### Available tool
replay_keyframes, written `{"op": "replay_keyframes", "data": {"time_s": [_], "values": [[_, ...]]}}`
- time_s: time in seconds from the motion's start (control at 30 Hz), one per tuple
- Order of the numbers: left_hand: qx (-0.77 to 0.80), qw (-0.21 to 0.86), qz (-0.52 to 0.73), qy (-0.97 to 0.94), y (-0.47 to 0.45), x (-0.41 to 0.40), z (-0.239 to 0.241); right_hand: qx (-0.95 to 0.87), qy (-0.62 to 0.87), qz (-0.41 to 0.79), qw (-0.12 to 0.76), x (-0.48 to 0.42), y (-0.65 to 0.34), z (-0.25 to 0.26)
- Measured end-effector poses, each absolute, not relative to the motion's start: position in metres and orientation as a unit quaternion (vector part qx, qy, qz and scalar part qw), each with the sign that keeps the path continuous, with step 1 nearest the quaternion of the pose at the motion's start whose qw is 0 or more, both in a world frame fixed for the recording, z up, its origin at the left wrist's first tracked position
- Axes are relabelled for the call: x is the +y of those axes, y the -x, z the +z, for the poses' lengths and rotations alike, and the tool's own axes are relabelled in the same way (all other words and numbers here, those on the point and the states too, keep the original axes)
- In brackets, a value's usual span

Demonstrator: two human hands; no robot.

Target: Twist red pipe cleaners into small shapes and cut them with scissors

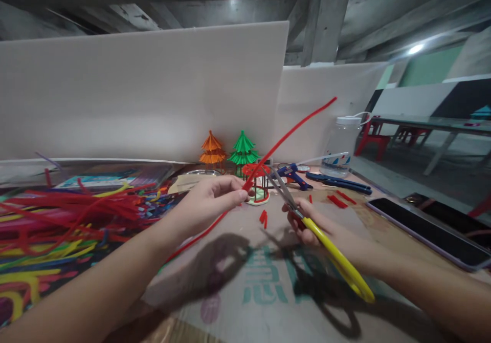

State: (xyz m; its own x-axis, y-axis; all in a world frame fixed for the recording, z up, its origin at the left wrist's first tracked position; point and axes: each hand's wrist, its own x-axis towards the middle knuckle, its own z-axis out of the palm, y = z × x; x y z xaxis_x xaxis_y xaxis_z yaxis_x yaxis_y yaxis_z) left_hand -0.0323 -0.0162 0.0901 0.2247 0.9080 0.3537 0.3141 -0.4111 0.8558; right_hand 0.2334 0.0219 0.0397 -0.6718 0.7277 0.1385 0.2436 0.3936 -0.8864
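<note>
A white board [146,92] stands across the far side of the scene as a backdrop, with a second panel to its right. In front of it a sheet of cardboard [245,281] printed with green characters covers the near work surface. A broad heap of pipe cleaners [65,215], mostly red with yellow, blue and pink among them, fills the left side.

Both forearms reach in from the near edge, and the hands are held apart over the cardboard. The left hand [209,202] is closed in a pinch on a long red pipe cleaner [291,130], which rises from the fingertips far and to the right, while its other end trails down to the near left under the wrist. The right hand [310,225] is clamped around yellow-handled scissors [330,245]. Their grey blades point far-left toward the stem just beside the left fingertips; whether they touch it cannot be told.

A dark phone [429,230] lies flat at the right edge. A clear bottle [341,146] with a white cap stands far right.

Against the board stand an orange tiered model [212,151] and a green one [243,151], with a red-roofed pavilion [259,184] just nearer, between the hands. A blue glue gun [293,174] lies to its right. Short red cut pieces [263,217] are scattered on the cardboard.
</note>
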Motion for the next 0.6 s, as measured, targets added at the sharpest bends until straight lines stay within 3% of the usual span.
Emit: {"op": "replay_keyframes", "data": {"time_s": [0.4, 0.6], "values": [[0.413, 0.353, 0.419, -0.728, 0.014, -0.028, 0.085, -0.799, 0.257, 0.497, 0.22, 0.0, -0.23, 0.046], [0.399, 0.391, 0.404, -0.725, 0.009, -0.028, 0.079, -0.797, 0.237, 0.501, 0.24, -0.003, -0.223, 0.047]]}}
